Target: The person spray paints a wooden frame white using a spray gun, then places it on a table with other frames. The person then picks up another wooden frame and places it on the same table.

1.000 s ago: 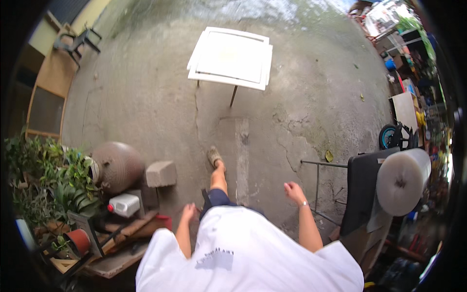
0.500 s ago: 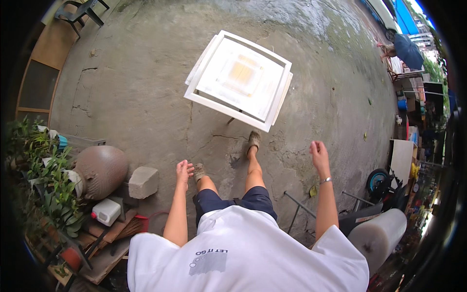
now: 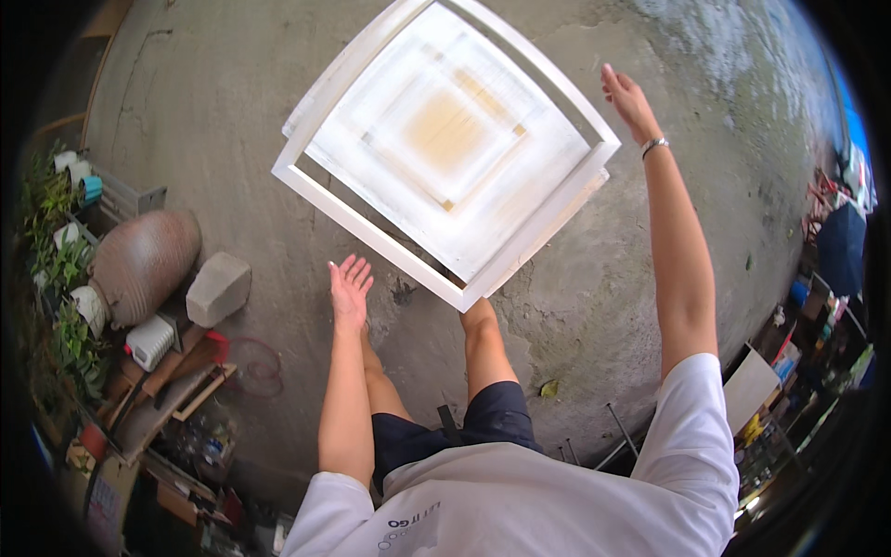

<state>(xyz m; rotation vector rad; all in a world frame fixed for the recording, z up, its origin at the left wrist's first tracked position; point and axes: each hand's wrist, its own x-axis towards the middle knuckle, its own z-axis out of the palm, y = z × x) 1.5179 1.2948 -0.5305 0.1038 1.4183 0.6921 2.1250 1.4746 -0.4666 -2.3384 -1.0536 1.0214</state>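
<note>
A white square frame [image 3: 376,232] lies over a white panel [image 3: 371,167] with a tan square patch in its middle; both sit raised above the concrete. My left hand [image 3: 350,290] is held below the frame's near-left side, palm up and fingers spread, touching nothing. Beyond the frame's right corner, my right hand [image 3: 631,104] reaches out with loosely bent fingers and nothing visible in them. A small gap separates it from the frame. What supports the panel is mostly hidden beneath it.
To the left stand a large brown clay jar [image 3: 148,255], a concrete block [image 3: 219,290], a white jug [image 3: 151,342] and potted plants [image 3: 70,260]. Metal legs [image 3: 620,446] show at lower right. Cluttered goods and a dark blue umbrella [image 3: 840,246] line the right edge.
I have come closer to the frame, which looms larger. My right arm has stretched forward toward its right corner. My left hand has spread its fingers near the frame's near-left side.
</note>
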